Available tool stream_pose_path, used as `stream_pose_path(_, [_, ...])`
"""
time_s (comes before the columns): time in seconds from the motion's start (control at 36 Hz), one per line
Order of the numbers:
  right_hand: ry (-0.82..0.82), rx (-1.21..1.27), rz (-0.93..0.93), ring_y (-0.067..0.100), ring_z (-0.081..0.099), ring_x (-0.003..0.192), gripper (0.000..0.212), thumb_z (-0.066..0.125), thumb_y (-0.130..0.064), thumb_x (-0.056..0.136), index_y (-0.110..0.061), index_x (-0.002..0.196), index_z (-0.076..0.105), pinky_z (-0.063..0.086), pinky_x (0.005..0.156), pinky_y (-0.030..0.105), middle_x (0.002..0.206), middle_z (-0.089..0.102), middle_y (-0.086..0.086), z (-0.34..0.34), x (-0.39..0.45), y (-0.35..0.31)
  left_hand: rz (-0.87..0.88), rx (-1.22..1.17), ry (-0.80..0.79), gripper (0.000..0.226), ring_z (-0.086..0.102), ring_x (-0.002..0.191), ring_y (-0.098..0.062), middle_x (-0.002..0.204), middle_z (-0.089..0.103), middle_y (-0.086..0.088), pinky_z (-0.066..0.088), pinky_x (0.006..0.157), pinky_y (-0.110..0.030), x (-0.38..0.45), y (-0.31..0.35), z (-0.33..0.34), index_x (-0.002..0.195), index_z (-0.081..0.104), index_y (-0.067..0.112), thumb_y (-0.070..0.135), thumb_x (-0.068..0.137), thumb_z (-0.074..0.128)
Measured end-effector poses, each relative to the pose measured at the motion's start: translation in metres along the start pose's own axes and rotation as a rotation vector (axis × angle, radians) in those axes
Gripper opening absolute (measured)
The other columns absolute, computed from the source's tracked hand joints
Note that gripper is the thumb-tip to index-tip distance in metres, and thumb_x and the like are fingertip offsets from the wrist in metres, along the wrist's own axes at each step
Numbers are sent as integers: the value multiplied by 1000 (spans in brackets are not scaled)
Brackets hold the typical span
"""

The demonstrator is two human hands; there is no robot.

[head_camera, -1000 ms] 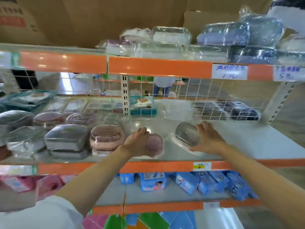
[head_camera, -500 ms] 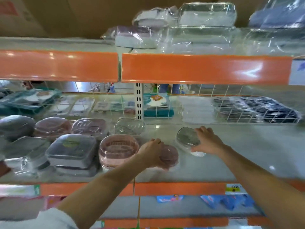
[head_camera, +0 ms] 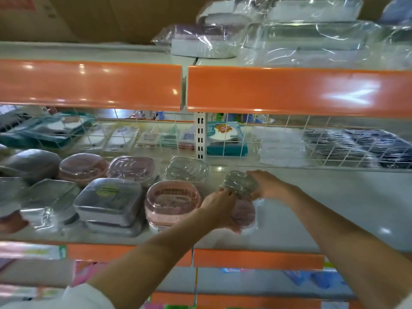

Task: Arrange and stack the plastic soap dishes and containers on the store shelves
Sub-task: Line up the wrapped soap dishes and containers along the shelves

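Right hand (head_camera: 268, 186) grips clear oval plastic soap dish (head_camera: 242, 184), tilted, just above pink oval dish (head_camera: 244, 211) held in left hand (head_camera: 220, 206), probably clasped; mid-shelf (head_camera: 334, 210), near front edge.

- Two soap dishes sit mid-shelf (head_camera: 334, 208): the rear dish (head_camera: 242, 184) lies behind and partly over the front dish (head_camera: 244, 211).
- The left hand (head_camera: 219, 205) is on the left side of the front dish; the right hand (head_camera: 267, 185) is at the rear dish's right.
- Just left stands a lidded dish (head_camera: 172, 202), then a stacked container (head_camera: 109, 200).
- Behind them runs a row of dishes (head_camera: 131, 167).
- A wire grid (head_camera: 334, 148) backs the shelf.
- Wrapped packs (head_camera: 301, 39) lie on the upper shelf.
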State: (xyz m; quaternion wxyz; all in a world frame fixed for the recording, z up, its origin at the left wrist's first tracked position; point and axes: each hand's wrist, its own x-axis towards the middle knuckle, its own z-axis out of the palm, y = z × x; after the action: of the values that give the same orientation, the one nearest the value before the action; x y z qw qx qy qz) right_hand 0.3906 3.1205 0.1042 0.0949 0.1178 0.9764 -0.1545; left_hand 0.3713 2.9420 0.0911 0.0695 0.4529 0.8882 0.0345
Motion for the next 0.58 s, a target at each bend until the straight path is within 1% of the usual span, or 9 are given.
stream_pose_path(0.06, [10,-15,1,26,34,136,91,78,-29,75,-13,149,27,32,109,34,150,34,9,-4,-4,-1,-5,13,-17,94,48,121,-24,134,49,-4,44,100,-36,1,1,0,137,43,12,55,62,80])
stream_pose_path(0.11, [15,-20,4,27,33,136,87,76,-30,78,-12,148,28,32,109,38,148,34,10,-5,-10,-1,-9,33,-36,95,48,121,-24,134,49,-5,43,100,-36,1,2,-1,138,41,10,55,63,80])
stream_pose_path(0.17, [36,-32,0,27,38,130,78,75,-31,78,-12,143,36,37,105,39,142,40,11,-4,-18,-1,-7,73,-58,94,47,123,-25,135,48,-6,42,99,-35,1,5,-4,138,40,7,53,66,78])
stream_pose_path(0.22, [60,-28,-13,26,46,122,69,75,-31,76,-14,137,45,43,99,37,133,46,9,-4,-26,-1,-17,119,-87,94,47,124,-25,136,46,-7,42,99,-34,1,8,-6,139,37,6,53,69,76])
stream_pose_path(0.28, [55,-16,-29,27,46,123,70,73,-30,79,-13,140,42,42,100,35,132,46,9,-6,-38,-2,-34,159,-123,95,48,124,-25,137,45,-7,42,99,-33,0,14,-9,142,33,7,54,71,74])
stream_pose_path(0.33, [38,-15,-48,28,46,125,75,72,-29,82,-11,144,35,40,102,35,136,45,11,-10,-51,-2,-52,192,-160,93,47,126,-25,139,44,-8,42,99,-33,-3,21,-12,144,31,8,53,74,72])
stream_pose_path(0.42, [39,-52,-70,28,48,124,75,69,-25,86,-9,147,28,40,101,33,142,44,14,-18,-73,-2,-83,231,-207,95,44,129,-26,143,41,-7,42,101,-36,-6,29,-16,147,28,10,56,75,70])
stream_pose_path(0.5, [58,-54,-82,27,48,124,71,68,-20,86,-7,145,30,40,99,32,140,46,14,-25,-97,-1,-100,258,-226,91,46,129,-25,144,42,-5,43,102,-38,-13,38,-24,144,33,11,59,75,67])
stream_pose_path(0.58, [73,-54,-68,27,51,118,63,70,-21,83,-5,136,40,43,97,34,134,50,15,-29,-120,2,-72,222,-190,74,45,130,-23,140,47,0,41,103,-38,-25,51,-36,139,42,18,54,80,67])
